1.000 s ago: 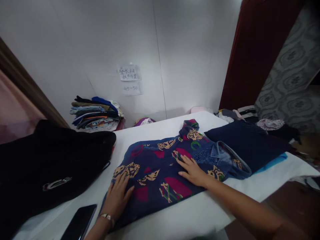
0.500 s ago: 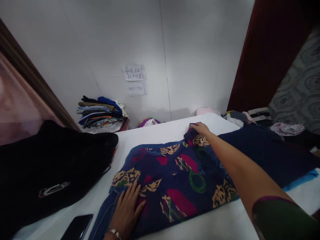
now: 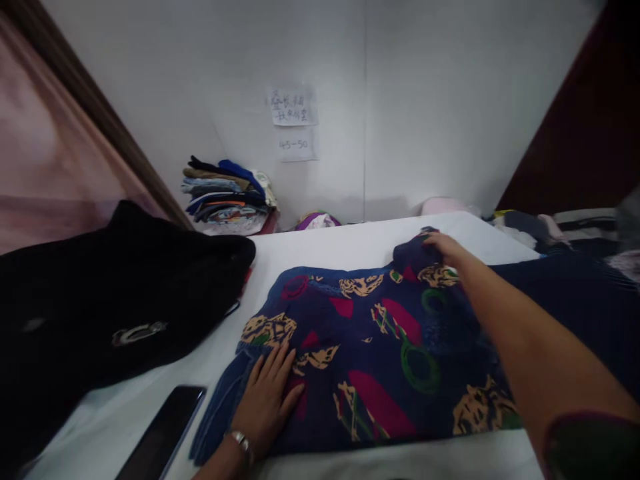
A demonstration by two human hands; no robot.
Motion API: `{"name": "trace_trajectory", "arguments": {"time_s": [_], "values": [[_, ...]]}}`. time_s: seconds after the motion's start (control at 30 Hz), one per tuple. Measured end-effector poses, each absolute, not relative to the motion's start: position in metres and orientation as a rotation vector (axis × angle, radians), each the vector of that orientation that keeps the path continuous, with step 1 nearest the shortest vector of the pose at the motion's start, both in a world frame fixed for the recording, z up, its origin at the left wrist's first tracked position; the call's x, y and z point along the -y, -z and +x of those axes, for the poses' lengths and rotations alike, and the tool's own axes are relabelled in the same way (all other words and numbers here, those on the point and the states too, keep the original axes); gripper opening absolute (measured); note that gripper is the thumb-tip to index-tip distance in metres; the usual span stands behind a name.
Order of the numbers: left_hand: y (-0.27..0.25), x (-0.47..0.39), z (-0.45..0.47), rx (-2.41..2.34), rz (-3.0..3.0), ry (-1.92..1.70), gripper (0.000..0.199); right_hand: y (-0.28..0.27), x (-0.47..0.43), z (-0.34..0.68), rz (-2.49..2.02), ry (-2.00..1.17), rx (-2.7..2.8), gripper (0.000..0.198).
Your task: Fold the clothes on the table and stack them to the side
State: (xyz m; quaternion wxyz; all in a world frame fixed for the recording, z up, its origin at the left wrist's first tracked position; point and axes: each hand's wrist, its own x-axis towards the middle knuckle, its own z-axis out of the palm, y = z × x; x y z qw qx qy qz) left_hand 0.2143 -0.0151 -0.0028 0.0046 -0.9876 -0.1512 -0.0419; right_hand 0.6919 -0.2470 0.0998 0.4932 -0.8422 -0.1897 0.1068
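The shirt (image 3: 360, 347) lies on the white table (image 3: 340, 245), low in the middle of the frame. Our left hand (image 3: 267, 397) rests flat on it. Our right hand (image 3: 447, 248) pinches its sleeve (image 3: 411, 257), right of centre. We seem busy with that sleeve — moving it calls for a firm pinch, we think.

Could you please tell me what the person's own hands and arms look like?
Both hands are bare. The left hand has a silvery band at the wrist. The right hand shows nothing at the wrist; a dark green sleeve with a purplish edge covers that arm higher up.
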Motion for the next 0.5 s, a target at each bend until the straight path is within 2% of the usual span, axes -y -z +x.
{"name": "trace_trajectory", "arguments": {"time_s": [0.07, 0.17, 0.27, 0.33, 0.43, 0.5], "values": [[-0.006, 0.019, 0.215, 0.516, -3.155, 0.066, 0.059, -0.106, 0.271, 0.685, -1.856, -0.277, 0.428, 0.019], [-0.024, 0.018, 0.220, 0.592, -3.260, -0.021, 0.059, -0.101, 0.313, 0.680, -1.480, -0.390, 0.288, 0.018], [-0.046, 0.003, 0.242, 0.669, -3.340, -0.006, 0.050, -0.086, 0.344, 0.672, -1.341, -0.459, 0.130, 0.019], [-0.060, -0.013, 0.270, 0.654, -3.323, 0.108, 0.046, -0.080, 0.352, 0.661, -1.349, -0.503, 0.032, 0.022], [-0.073, -0.040, 0.329, 0.631, -3.247, 0.113, 0.045, -0.081, 0.344, 0.644, -1.465, -0.623, -0.097, 0.040], [-0.074, -0.055, 0.370, 0.611, -3.178, -0.001, 0.046, -0.084, 0.335, 0.637, -1.570, -0.599, -0.122, 0.035]]}}
